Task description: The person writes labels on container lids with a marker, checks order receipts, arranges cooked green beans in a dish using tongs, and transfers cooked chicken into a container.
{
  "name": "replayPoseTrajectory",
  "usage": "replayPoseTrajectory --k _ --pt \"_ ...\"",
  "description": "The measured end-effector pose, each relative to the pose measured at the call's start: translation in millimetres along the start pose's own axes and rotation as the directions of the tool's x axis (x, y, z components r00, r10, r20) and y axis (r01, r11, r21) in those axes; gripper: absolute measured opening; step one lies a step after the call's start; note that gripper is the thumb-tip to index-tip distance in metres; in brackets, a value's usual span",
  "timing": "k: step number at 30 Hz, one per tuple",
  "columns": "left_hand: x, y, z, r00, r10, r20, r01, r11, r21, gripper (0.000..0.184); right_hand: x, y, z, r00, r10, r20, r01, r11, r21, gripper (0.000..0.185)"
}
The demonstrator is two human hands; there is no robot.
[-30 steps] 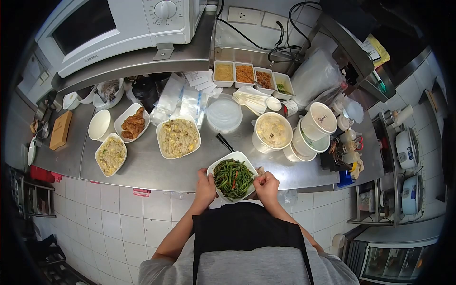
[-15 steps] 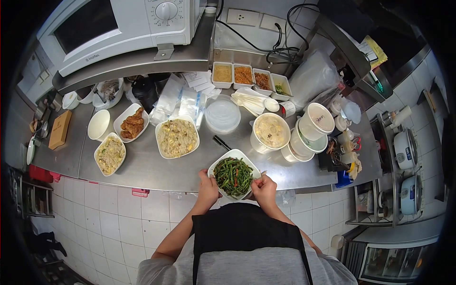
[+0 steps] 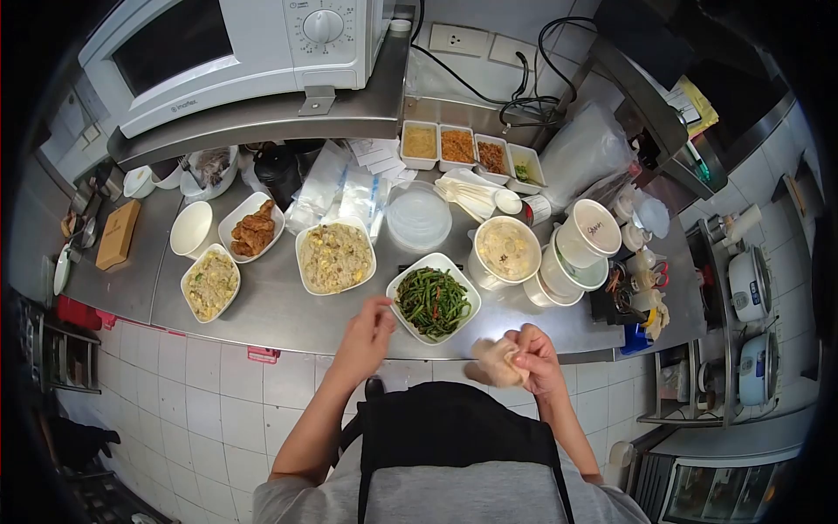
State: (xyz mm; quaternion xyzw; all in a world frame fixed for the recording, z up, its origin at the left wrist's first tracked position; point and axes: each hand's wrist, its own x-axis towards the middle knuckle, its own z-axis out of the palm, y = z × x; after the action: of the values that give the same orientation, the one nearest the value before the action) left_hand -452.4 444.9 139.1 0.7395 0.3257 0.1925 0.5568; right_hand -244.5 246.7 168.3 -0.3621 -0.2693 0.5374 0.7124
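A white square bowl [image 3: 472, 301] of green beans with bits of red stands at the counter's front. Just left of it is my left hand [image 3: 367, 336], empty, its fingers loosely apart and a fingertip close to the rim; whether it touches I cannot tell. My right hand [image 3: 539, 360] is closed on a crumpled beige cloth [image 3: 499, 362], held in front of the counter edge, right of and below the bowl. A bowl of fried rice [image 3: 335, 258] sits to the left. To the right stands a round tub [image 3: 506, 249] with a see-through lid and pale food inside.
Farther left are a smaller rice bowl [image 3: 210, 284], fried chicken [image 3: 253, 230] and a white bowl [image 3: 193, 230]. Stacked clear lids [image 3: 419, 217] lie behind the beans. More tubs [image 3: 588, 230] stand at right. A microwave [image 3: 236, 52] sits on the shelf above.
Both hands have let go of the bean bowl, which now rests farther in on the counter, mostly covering the black pen. My right hand now has the cloth.
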Motion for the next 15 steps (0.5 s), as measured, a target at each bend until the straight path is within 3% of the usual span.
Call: replayPoseTrajectory --k 3,4,7,8,11,12,13,14,15 --pt "4.4 12.2 11.3 0.923 0.335 0.188 -0.265 0.91 -0.318 0.033 18.4 -4.0 44.8 0.976 0.098 0.194 -0.094 0.995 -0.028 0.021" --pt "4.7 18.9 13.8 0.911 0.301 0.282 -0.146 0.875 -0.462 0.03 27.4 -4.5 59.1 0.965 0.101 0.241 -0.098 0.995 -0.025 0.02" --pt "0.6 -0.3 -3.1 0.735 0.271 0.621 0.07 0.882 -0.467 0.032 57.1 -6.2 76.2 0.959 0.056 0.28 -0.057 0.998 -0.002 0.013" --pt "-3.1 -12.3 -8.3 0.746 0.297 0.597 0.024 0.883 -0.469 0.035 64.4 -6.4 78.1 0.961 0.034 0.273 -0.038 0.999 0.01 0.011" --pt "-19.6 -47.6 -7.9 0.805 0.349 0.48 0.178 0.629 -0.756 0.038 75.2 -3.0 62.7 0.982 0.114 0.152 -0.052 0.931 -0.361 0.016" --pt "-18.5 -66.8 -5.9 0.873 0.325 0.365 -0.046 0.798 -0.602 0.041 77.9 8.8 41.5 0.989 0.133 0.064 -0.075 0.828 -0.556 0.026" --pt "-17.3 -86.0 -3.9 0.924 0.295 0.243 -0.201 0.916 -0.348 0.044 77.1 18.3 24.0 1.0 0.005 -0.019 -0.019 0.469 -0.883 0.026" --pt "-31.7 -89.4 2.4 0.98 0.016 0.2 0.139 0.667 -0.732 0.046 75.2 26.8 9.3 0.988 -0.154 -0.027 -0.028 -0.008 -1.0 0.026" --pt "-40.9 -89.5 8.1 0.926 -0.242 0.29 0.335 0.171 -0.927 0.048 71.1 36.3 -1.2 0.969 -0.166 -0.183 -0.201 -0.103 -0.974 0.028"
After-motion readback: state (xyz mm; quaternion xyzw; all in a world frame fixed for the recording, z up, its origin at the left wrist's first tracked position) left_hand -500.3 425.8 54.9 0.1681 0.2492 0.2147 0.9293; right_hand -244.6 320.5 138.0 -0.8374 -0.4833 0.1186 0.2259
